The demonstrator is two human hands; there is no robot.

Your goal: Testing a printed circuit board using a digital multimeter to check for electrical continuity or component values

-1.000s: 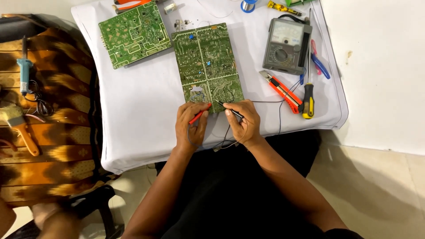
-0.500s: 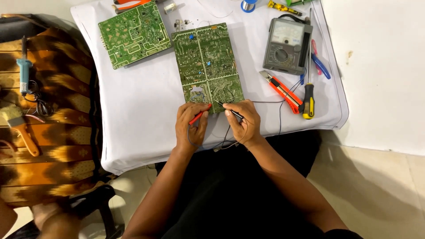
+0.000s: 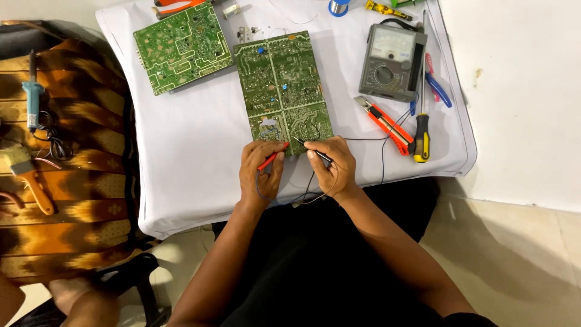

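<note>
Green circuit board (image 3: 283, 91) (solder side up), left hand (image 3: 260, 172) grip pinching red probe (image 3: 272, 157), right hand (image 3: 334, 166) pinching black probe (image 3: 313, 149)

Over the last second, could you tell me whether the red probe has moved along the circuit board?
No. The red probe sits at the same near edge of the circuit board.

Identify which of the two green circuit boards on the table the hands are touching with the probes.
The larger circuit board, mid-table beside the grey meter; the other board lies untouched at the upper left.
</note>
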